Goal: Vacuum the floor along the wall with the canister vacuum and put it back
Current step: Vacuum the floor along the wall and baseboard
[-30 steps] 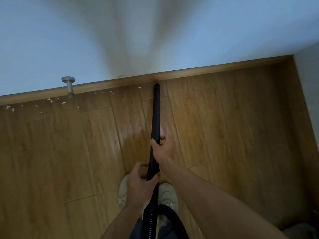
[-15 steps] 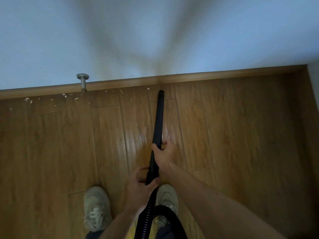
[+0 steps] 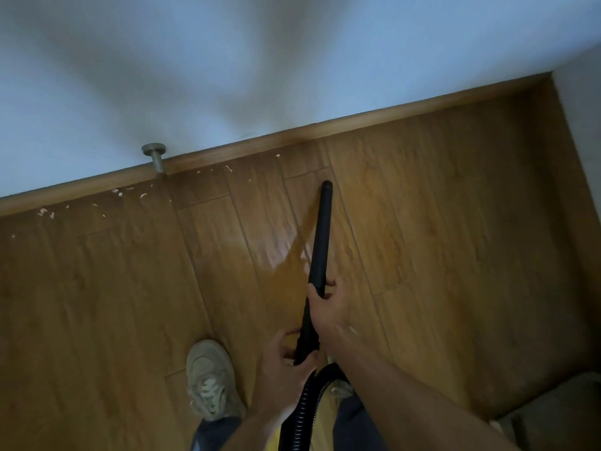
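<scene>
A black vacuum wand slants up from my hands toward the wall, its tip a short way from the wooden baseboard. My right hand grips the wand at its middle. Lower down, my left hand holds the wand's end where the ribbed black hose joins. White crumbs lie scattered on the wood floor along the baseboard, left of the tip. The canister itself is out of sight.
A metal door stop sticks out of the baseboard at the left. My left shoe stands on the floor left of the hose. A side wall closes the corner at the right. A pale object sits at the lower right.
The wand tip has drawn back from the baseboard and shifted right in the view. My left foot has stepped leftward into sight, and the view has tilted.
</scene>
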The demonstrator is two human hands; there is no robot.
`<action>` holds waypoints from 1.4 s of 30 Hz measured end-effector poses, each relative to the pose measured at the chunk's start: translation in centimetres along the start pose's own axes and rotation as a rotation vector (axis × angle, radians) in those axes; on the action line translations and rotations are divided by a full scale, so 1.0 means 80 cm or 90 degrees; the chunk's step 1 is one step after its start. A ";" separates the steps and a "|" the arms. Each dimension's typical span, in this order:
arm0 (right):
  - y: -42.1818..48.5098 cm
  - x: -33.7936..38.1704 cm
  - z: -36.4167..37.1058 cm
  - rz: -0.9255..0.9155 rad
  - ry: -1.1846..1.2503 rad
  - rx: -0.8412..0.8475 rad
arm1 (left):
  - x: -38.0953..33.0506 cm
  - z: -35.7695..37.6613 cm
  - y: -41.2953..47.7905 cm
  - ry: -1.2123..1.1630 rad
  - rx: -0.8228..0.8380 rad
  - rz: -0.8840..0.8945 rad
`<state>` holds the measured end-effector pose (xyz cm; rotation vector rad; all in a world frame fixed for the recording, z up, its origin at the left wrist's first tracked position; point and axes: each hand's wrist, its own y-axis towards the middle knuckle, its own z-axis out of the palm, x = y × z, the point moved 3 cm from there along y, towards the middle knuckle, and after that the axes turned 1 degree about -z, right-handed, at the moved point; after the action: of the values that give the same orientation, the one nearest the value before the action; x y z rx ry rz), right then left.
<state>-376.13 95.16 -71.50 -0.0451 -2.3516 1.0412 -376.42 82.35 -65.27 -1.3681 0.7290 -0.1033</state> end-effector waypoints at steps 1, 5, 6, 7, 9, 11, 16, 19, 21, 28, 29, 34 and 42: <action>-0.005 -0.004 0.002 0.005 0.002 -0.014 | 0.003 -0.005 -0.002 0.001 0.015 -0.005; -0.021 -0.013 0.011 0.039 -0.011 -0.044 | 0.010 -0.023 -0.002 0.043 0.027 -0.017; -0.023 -0.013 0.014 0.046 -0.014 -0.044 | 0.013 -0.028 0.000 0.062 0.024 -0.015; -0.025 -0.013 0.017 0.049 -0.014 -0.039 | 0.014 -0.032 0.002 0.075 0.019 -0.014; -0.027 -0.008 0.026 0.044 -0.006 -0.021 | 0.013 -0.040 0.004 0.076 0.015 -0.005; -0.028 0.001 0.036 0.019 -0.016 -0.002 | 0.011 -0.048 0.008 0.052 0.008 0.002; -0.030 0.034 0.071 -0.064 -0.050 0.051 | 0.001 -0.069 0.016 -0.028 -0.019 0.006; -0.029 0.055 0.092 -0.101 -0.063 0.071 | -0.006 -0.084 0.025 -0.063 -0.030 0.002; -0.027 0.064 0.104 -0.110 -0.077 0.073 | -0.013 -0.094 0.029 -0.079 -0.034 0.004; -0.032 0.071 0.116 -0.112 -0.070 0.062 | -0.021 -0.112 0.024 -0.070 -0.029 0.005; -0.035 0.068 0.114 -0.106 -0.068 0.060 | -0.019 -0.112 0.021 -0.068 -0.027 -0.003; -0.057 0.045 0.107 -0.094 -0.071 0.067 | 0.003 -0.111 0.002 -0.051 -0.021 -0.061; -0.087 0.021 0.115 -0.082 -0.077 0.094 | 0.026 -0.125 -0.022 -0.062 -0.024 -0.072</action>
<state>-380.85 84.55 -70.86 0.2283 -2.3420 1.1782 -379.49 72.43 -64.77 -1.4395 0.5746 -0.1115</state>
